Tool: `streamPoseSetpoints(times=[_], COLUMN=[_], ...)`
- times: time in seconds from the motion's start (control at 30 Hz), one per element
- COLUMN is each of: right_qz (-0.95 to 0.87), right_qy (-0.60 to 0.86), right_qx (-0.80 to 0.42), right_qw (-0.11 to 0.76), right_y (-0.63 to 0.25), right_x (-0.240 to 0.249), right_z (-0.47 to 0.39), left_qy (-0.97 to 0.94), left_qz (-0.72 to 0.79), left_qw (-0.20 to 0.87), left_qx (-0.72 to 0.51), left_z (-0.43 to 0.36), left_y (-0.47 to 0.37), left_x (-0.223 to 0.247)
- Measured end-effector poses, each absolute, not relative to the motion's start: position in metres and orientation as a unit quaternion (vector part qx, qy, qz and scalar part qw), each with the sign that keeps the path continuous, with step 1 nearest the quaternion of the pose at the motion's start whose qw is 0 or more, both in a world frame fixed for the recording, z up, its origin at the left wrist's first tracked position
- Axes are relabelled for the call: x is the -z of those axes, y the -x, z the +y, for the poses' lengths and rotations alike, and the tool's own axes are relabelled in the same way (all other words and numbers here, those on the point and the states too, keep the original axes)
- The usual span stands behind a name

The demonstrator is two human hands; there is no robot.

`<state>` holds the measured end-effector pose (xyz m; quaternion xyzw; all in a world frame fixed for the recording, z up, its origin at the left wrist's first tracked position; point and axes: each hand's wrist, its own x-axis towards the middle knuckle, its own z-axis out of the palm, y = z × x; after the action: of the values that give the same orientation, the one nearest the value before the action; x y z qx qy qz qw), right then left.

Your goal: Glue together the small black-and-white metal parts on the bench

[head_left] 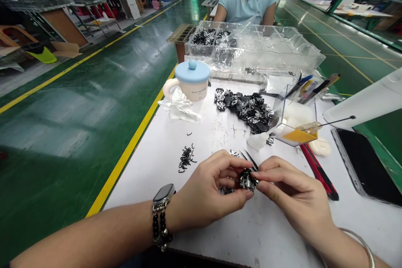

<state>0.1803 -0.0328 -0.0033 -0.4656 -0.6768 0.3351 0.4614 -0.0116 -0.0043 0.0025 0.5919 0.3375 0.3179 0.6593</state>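
Between my two hands is a small black and silver part (248,180), too small to name exactly. My left hand (216,188) grips it from the left, thumb below and fingers curled behind. From the right, the thumb and fingertips of my right hand (292,188) pinch its edge. Just behind the fingers, dark tweezers (249,160) lie on the white table, their far ends showing. More shiny parts (226,190) lie partly hidden under my left hand. Farther left sits a little pile of thin, curved black pieces (186,158).
A heap of black parts (248,109) lies mid-table behind my hands. Left stands a lidded mug (192,81) beside crumpled tissue (180,106). To the right are a pen holder (295,123), a red cutter (318,171) and a phone (367,163). A divided clear tray (301,60) stands before a seated person (248,0).
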Motion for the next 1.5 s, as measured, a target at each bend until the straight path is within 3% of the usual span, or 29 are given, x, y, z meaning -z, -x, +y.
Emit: streamPoseSetpoints(times=[0.53,1.5], right_qz=[-0.770,-0.814], right_qy=[0.458,0.420], right_qx=[-0.121,-0.054], right_qw=[0.426,0.399], right_y=[-0.1734,-0.1747], right_x=[-0.0002,-0.0018], right_z=[-0.0375,-0.0425], left_qy=[-0.611,-0.655], left_qz=[0.334,0.350], left_qw=[0.618,0.548], left_qx=[-0.365,-0.385], left_z=[-0.0053,-0.0088], left_y=[0.0076,0.0043], left_x=[0.0035,0.0040])
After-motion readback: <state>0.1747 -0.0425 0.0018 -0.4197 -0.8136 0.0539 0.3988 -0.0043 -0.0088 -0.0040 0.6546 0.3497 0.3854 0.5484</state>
